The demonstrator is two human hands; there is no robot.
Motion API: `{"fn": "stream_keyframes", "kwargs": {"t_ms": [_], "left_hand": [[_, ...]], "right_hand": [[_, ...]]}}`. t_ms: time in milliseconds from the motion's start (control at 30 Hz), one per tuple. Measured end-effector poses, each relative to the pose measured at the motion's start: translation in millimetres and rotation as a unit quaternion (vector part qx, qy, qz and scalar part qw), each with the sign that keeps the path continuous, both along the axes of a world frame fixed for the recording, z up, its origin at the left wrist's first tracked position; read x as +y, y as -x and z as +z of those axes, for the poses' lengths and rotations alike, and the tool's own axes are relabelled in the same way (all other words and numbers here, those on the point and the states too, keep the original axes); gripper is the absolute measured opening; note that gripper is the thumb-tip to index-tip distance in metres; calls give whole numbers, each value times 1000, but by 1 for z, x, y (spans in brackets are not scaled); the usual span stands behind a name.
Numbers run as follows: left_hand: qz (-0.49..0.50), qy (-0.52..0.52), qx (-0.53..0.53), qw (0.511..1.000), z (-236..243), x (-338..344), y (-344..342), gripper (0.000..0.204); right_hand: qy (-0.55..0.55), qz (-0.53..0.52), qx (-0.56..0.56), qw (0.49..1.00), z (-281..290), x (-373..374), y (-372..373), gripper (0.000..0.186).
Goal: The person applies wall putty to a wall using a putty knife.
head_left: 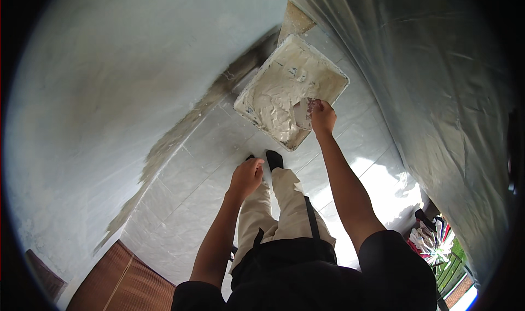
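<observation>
A rectangular tub (330, 102) of thick cream-coloured plaster (276, 95) stands on the floor ahead of me. Over its near right part, my right hand (324, 118) grips a flat scraper (302, 114), its pale blade at the plaster and its reddish edge in my fingers. The blade's far edge blends into the plaster. My left hand (247, 177) hangs above my legs, left of the tub and apart from it. Its fingers are loosely curled, and nothing shows in them.
A wall (109, 92) with fresh pale coating runs along the left, with a darker rough strip at its foot. Plastic sheeting (432, 92) hangs on the right. Grey tiles (191, 169) cover the floor. A brown ribbed mat or panel (131, 281) lies lower left; brightly coloured items (432, 240) are lower right.
</observation>
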State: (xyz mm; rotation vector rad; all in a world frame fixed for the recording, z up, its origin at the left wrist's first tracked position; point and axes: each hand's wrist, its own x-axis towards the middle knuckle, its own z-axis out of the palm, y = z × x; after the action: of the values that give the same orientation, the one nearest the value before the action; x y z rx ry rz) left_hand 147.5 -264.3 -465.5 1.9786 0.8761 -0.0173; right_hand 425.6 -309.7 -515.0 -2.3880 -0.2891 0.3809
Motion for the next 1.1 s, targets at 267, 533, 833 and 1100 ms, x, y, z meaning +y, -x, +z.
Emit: {"fn": "stream_keyframes", "kwargs": {"t_ms": [267, 533, 833, 1100], "left_hand": [[13, -17, -35, 999, 38, 18, -15, 20], [-33, -54, -10, 998, 81, 51, -7, 28], [-102, -104, -33, 989, 109, 79, -10, 27], [-151, -184, -65, 969, 185, 142, -44, 25]], "right_hand": [[-228, -93, 330, 911, 60, -5, -5, 22], [-171, 30, 47, 984, 104, 24, 7, 21], [-57, 39, -28, 997, 57, 21, 8, 20], [-455, -38, 388, 801, 206, 61, -18, 26]]}}
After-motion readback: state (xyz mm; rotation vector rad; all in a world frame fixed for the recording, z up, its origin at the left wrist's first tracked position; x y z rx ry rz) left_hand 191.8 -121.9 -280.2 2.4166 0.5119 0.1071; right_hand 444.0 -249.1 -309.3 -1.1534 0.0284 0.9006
